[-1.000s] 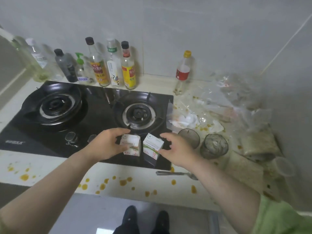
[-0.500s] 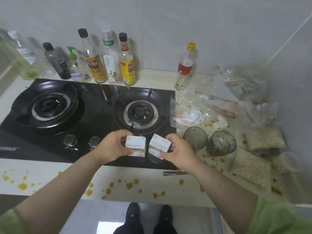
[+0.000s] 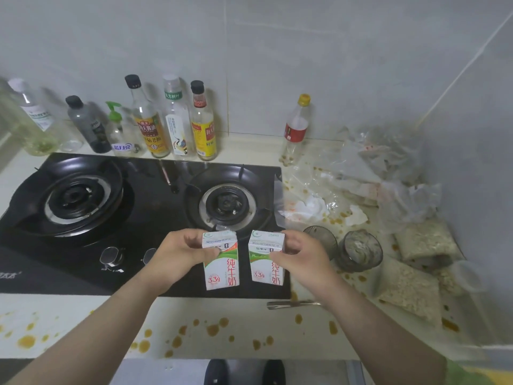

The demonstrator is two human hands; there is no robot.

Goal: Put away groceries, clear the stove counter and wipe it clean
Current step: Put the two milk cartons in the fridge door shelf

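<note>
Head view: two small milk cartons are held up side by side over the front of the stove (image 3: 138,195), just below its right burner.
Left hand (image 3: 177,254): thumb and fingers are pinched on the upper part of the left carton (image 3: 222,268).
Right hand (image 3: 299,257): it is clamped the same way on the top of the right carton (image 3: 268,262).
Cartons: both are upright with a narrow gap between them, near the stove's 5 o'clock corner. They look lifted clear of the glass, though I cannot be sure.
Counter (image 3: 111,315): orange-brown sauce spots (image 3: 212,329) run along the 6 o'clock edge.
3 o'clock of the stove: two glasses (image 3: 358,251), plastic bags (image 3: 374,162), a crumpled tissue (image 3: 311,207) and packs of grain (image 3: 410,290). A metal handle (image 3: 291,304) lies under the right forearm.
12 o'clock: a row of bottles (image 3: 150,126) stands against the wall.
Stage: probably groceries first, since the wiping looks untouched.
Risk, slipping: each carton hangs from a pinch at the top only, so a quick swing could drop one onto the glass stove or into the sauce.
Risk, squeezing: I cannot tell whether the cartons are sealed. If one is open, a hard grip could push milk out.
Risk, knocking: the right forearm passes close to the glasses at 4 o'clock, so a wide turn that way could tip one.
</note>
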